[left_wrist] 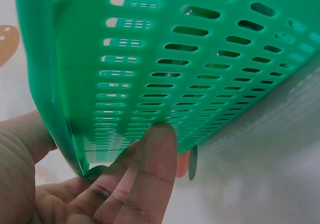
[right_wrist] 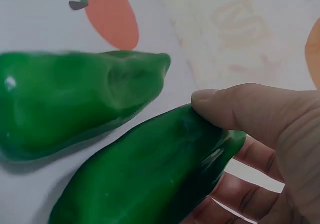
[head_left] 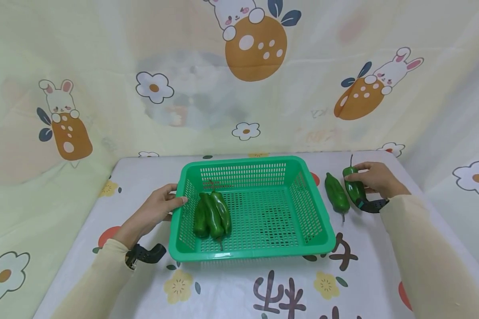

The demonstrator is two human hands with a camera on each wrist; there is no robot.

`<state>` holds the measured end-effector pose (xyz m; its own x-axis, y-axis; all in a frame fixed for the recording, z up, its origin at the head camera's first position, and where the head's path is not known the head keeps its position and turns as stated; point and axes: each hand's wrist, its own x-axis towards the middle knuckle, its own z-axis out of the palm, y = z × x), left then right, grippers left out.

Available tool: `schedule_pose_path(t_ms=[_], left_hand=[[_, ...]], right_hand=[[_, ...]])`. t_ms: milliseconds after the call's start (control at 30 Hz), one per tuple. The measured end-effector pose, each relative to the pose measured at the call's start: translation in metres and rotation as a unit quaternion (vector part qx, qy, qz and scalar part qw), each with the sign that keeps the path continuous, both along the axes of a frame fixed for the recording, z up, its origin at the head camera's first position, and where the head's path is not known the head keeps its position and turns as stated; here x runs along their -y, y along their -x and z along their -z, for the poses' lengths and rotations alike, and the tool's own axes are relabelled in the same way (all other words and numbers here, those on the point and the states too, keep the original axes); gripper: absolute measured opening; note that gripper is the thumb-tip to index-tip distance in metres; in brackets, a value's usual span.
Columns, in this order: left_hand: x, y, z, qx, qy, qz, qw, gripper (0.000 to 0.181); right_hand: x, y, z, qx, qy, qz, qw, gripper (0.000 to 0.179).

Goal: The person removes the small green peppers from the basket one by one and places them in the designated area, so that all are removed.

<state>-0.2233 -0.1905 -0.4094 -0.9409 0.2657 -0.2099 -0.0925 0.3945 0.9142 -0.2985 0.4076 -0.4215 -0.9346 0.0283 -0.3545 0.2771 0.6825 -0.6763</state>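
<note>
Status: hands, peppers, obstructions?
Left hand grips green basket. Right hand pinches one pepper. Three peppers inside, loose pepper outside. No obstruction visible.

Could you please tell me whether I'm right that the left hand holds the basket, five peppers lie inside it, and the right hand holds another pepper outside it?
Not quite: the head view shows three peppers inside the basket, not five. The left hand does hold the basket, and the right hand holds another pepper outside it.
</note>
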Motion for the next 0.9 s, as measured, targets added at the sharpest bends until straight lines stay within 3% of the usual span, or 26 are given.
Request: schedule_pose_path(t_ms=[533, 900], left_hand=[[0.001, 0.001, 0.002, -0.002, 0.000, 0.001, 1.0000, 0.056], [0.001, 0.002, 0.002, -0.001, 0.002, -0.001, 1.0000, 0.056]], right_hand=[[0.003, 0.001, 0.017, 0.026, -0.009, 0.010, 0.9996, 0.082], [0.006, 0.000, 0.015, 0.036, -0.037, -0.002, 0.9987, 0.082]])
